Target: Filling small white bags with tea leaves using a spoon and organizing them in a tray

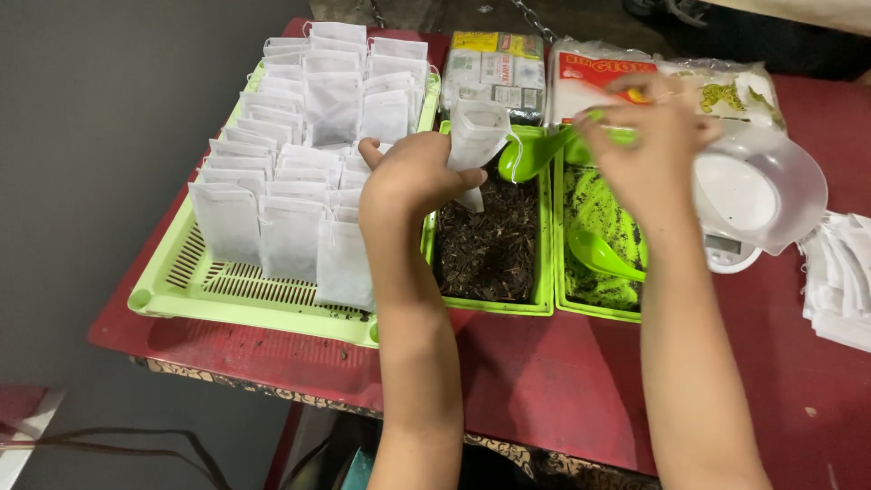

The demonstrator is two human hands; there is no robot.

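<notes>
A small white filter bag (475, 136) is held upright in the left hand (413, 177), whose fingers are closed around its lower part, above the near-left corner of a green tray of dark loose tea (490, 238). A green plastic scoop (531, 154) is gripped by its handle in the right hand (646, 145), the fingers being curled shut on it, and the bowl of the scoop is brought just beside the open mouth of the bag. A second green tray (594, 236), dusted with green powder, is set directly to the right of the first, and another green scoop (601, 254) is left lying in it. To the left, a light green slotted basket (195, 281) is packed with rows of filled white bags (290, 181) standing upright, the nearest row being just beside the left wrist. Behind the two trays, a clear-wrapped pack of small boxes (494, 77) and a red and white packet (590, 77) are placed side by side, with a transparent bag of green contents (730, 91) further right. A clear plastic bowl (767, 186) is seen tilted on a small white scale (726, 252), partly hidden behind the right hand. A loose pile of empty white bags (839, 281) is laid at the right edge of the red worktop (544, 372).
</notes>
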